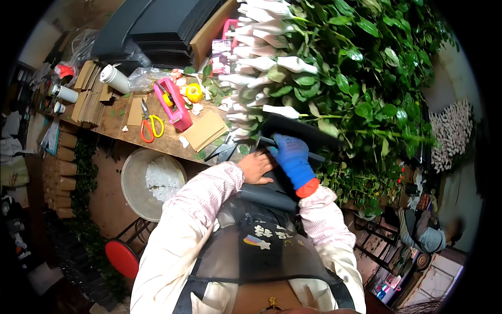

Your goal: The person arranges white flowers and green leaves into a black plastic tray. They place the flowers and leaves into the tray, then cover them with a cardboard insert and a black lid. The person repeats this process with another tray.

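My bare left hand (256,166) lies with its fingers stretched on a black sheet (269,196) at the table's front edge, close to my body. Beside it, my right hand (291,157), in a blue glove with an orange cuff, is closed on an edge of the same sheet. The sheet is bent, with one flap (303,130) raised beyond my hands and a curved part near my apron. What lies inside the fold is mostly hidden. Just past it, leafy flower stems (345,99) are piled with their heads in white mesh sleeves (261,49) pointing left.
Left of my hands lie scissors (222,150), brown cardboard pieces (205,131), a pink tape dispenser (173,104), yellow tape (194,92) and orange-yellow scissors (150,123). Black sheets (167,44) are stacked behind. A white bucket (130,180) and red stool (122,258) stand below; another person (434,235) is at right.
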The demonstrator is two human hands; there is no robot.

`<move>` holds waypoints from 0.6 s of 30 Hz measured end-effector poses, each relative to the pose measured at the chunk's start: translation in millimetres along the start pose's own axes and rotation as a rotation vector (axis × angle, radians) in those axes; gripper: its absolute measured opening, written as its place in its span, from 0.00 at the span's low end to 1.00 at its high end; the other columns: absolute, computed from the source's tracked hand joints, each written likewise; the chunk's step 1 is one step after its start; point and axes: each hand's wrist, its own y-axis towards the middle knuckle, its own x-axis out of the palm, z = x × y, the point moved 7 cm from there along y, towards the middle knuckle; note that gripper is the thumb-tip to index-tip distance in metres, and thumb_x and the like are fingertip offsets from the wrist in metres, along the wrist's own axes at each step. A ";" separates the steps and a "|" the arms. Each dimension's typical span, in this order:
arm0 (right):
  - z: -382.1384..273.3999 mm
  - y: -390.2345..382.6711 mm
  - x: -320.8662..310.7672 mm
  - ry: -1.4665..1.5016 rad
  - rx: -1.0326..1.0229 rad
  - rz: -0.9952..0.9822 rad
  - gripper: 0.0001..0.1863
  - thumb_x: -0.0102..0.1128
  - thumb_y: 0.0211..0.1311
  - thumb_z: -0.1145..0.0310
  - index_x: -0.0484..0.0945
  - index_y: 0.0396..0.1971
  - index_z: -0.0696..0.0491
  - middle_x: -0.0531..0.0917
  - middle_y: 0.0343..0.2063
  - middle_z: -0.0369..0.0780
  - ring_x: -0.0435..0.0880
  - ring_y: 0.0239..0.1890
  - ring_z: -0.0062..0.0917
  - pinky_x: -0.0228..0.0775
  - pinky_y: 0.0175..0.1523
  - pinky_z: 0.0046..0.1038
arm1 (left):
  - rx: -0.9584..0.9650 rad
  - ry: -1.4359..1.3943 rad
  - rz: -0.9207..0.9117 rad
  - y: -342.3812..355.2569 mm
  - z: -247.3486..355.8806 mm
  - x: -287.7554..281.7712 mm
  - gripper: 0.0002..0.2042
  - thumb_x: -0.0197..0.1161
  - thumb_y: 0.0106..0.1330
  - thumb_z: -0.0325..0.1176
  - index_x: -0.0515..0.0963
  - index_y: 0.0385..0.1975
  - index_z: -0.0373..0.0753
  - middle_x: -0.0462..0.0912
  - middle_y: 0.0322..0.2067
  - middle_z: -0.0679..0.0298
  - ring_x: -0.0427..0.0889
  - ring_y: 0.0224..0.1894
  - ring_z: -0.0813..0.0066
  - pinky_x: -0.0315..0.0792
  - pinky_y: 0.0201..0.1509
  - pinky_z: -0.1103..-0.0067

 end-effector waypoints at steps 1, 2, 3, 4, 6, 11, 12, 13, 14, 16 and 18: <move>2.4 2.9 4.5 0.004 0.004 -0.115 0.25 0.63 0.59 0.51 0.77 0.55 0.46 0.85 0.43 0.41 0.85 0.46 0.37 0.76 0.47 0.42 | 0.001 0.017 0.033 -0.4 0.2 -1.4 0.29 0.60 0.64 0.56 0.77 0.53 0.36 0.80 0.49 0.55 0.75 0.55 0.59 0.66 0.63 0.63; -5.5 1.5 -11.2 -0.019 -0.120 0.024 0.21 0.65 0.59 0.53 0.80 0.50 0.47 0.86 0.38 0.44 0.86 0.41 0.39 0.77 0.42 0.40 | 0.003 0.035 0.065 -1.3 0.0 -3.3 0.29 0.60 0.65 0.56 0.77 0.54 0.37 0.80 0.50 0.55 0.75 0.56 0.58 0.66 0.64 0.63; -17.8 -1.1 -22.7 0.032 -0.167 0.045 0.22 0.66 0.59 0.54 0.80 0.51 0.47 0.86 0.40 0.44 0.86 0.42 0.39 0.78 0.44 0.39 | -0.064 0.003 -0.058 -3.4 -2.3 4.7 0.29 0.60 0.65 0.55 0.76 0.57 0.39 0.80 0.53 0.55 0.75 0.57 0.58 0.66 0.65 0.62; -30.4 -6.4 -33.5 0.081 -0.215 0.062 0.22 0.66 0.59 0.55 0.80 0.52 0.47 0.86 0.42 0.44 0.86 0.43 0.40 0.78 0.46 0.39 | -0.132 -0.033 -0.179 -6.4 -4.2 12.4 0.29 0.60 0.65 0.55 0.75 0.59 0.40 0.79 0.55 0.54 0.75 0.59 0.57 0.66 0.66 0.61; -87.4 -20.0 -61.3 0.223 -0.542 0.365 0.25 0.67 0.59 0.56 0.79 0.55 0.49 0.86 0.45 0.43 0.86 0.45 0.39 0.78 0.50 0.38 | -0.153 -0.087 -0.199 -5.2 -9.7 14.8 0.29 0.59 0.65 0.55 0.75 0.59 0.41 0.79 0.55 0.54 0.74 0.60 0.57 0.65 0.67 0.60; -186.4 39.5 26.9 0.063 -0.694 0.308 0.28 0.63 0.60 0.63 0.73 0.62 0.49 0.78 0.58 0.46 0.78 0.59 0.39 0.66 0.65 0.40 | -0.154 -0.151 -0.195 -5.4 -14.3 11.6 0.30 0.58 0.66 0.55 0.73 0.61 0.41 0.78 0.57 0.55 0.73 0.61 0.57 0.64 0.68 0.60; -197.3 64.5 50.2 -0.074 -0.654 0.352 0.28 0.60 0.61 0.64 0.71 0.63 0.49 0.75 0.62 0.47 0.74 0.63 0.40 0.62 0.68 0.41 | -0.164 -0.159 -0.193 -6.5 -11.8 12.2 0.30 0.58 0.66 0.56 0.72 0.61 0.41 0.77 0.57 0.55 0.73 0.62 0.58 0.64 0.68 0.60; -198.7 92.6 82.1 -0.168 -0.600 0.345 0.27 0.54 0.62 0.65 0.71 0.63 0.50 0.73 0.64 0.47 0.70 0.67 0.41 0.58 0.70 0.43 | -0.165 -0.165 -0.196 -5.7 -11.1 11.9 0.30 0.58 0.66 0.56 0.72 0.62 0.41 0.77 0.58 0.55 0.73 0.62 0.58 0.63 0.69 0.60; -200.0 104.2 100.6 -0.199 -0.600 0.345 0.26 0.52 0.64 0.65 0.72 0.62 0.51 0.73 0.64 0.46 0.69 0.67 0.40 0.57 0.71 0.43 | -0.178 -0.176 -0.197 -8.0 -12.5 13.0 0.30 0.57 0.66 0.56 0.72 0.62 0.41 0.77 0.58 0.55 0.72 0.62 0.58 0.63 0.69 0.60; -203.6 106.5 107.5 -0.263 -0.578 0.345 0.23 0.48 0.67 0.67 0.73 0.61 0.51 0.74 0.63 0.46 0.69 0.68 0.38 0.55 0.72 0.43 | -0.179 -0.194 -0.205 -9.3 -12.2 14.7 0.31 0.57 0.66 0.56 0.71 0.63 0.41 0.76 0.59 0.55 0.72 0.63 0.58 0.62 0.69 0.60; -206.8 100.3 104.8 -0.327 -0.650 0.324 0.17 0.51 0.62 0.66 0.79 0.50 0.50 0.79 0.54 0.42 0.73 0.61 0.36 0.63 0.65 0.39 | -0.182 -0.207 -0.213 -12.3 -14.2 17.3 0.31 0.57 0.66 0.56 0.70 0.63 0.42 0.76 0.59 0.55 0.71 0.64 0.58 0.62 0.70 0.59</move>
